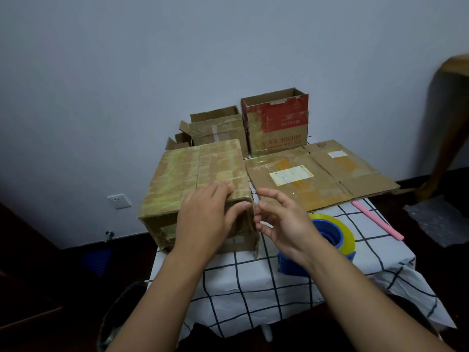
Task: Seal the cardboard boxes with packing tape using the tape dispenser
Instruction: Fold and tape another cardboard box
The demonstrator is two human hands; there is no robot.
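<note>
A closed cardboard box [193, 179], covered in strips of tape, stands on the left part of the table. My left hand [205, 219] rests flat over its near right corner, fingers on the top and thumb on the front face. My right hand [281, 219] hovers just right of that corner with its fingers loosely curled, holding nothing that I can make out. A blue tape dispenser [330, 237] with a yellowish roll of tape lies on the cloth under my right wrist, partly hidden by it.
A flattened cardboard box [317, 176] lies at the right. Behind stand an open red-printed box [276, 123] and a smaller open brown box [218, 128]. A pink stick [378, 221] lies near the right edge of the checked tablecloth [253, 288]. A wooden leg [446, 128] stands at far right.
</note>
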